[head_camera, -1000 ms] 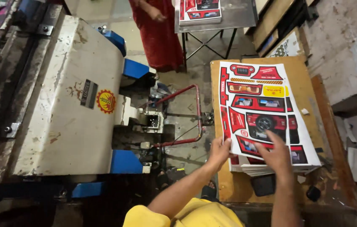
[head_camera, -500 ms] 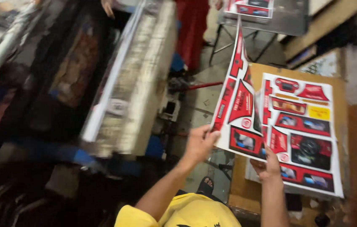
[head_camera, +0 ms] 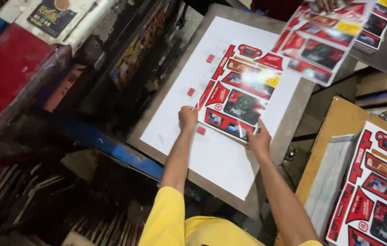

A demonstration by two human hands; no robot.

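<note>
A printing or die-cutting workshop: a heavy, grimy press machine [head_camera: 111,68] stands just left of a white-topped feed board [head_camera: 230,164], with stacks of printed red packaging sheets [head_camera: 376,191] on a wooden table to its right.

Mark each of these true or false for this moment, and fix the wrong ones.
1. Both hands touch the printed sheet on the white board. True: left hand at its left edge, right hand at its lower corner.
2. The printed sheet is mostly blue. False: mostly red, with a yellow patch.
3. Small red blocks sit on the white board. True.
4. The stack of printed sheets at lower right lies on the white board. False: it lies on a separate wooden table.
5. The person wears yellow sleeves. True.
</note>
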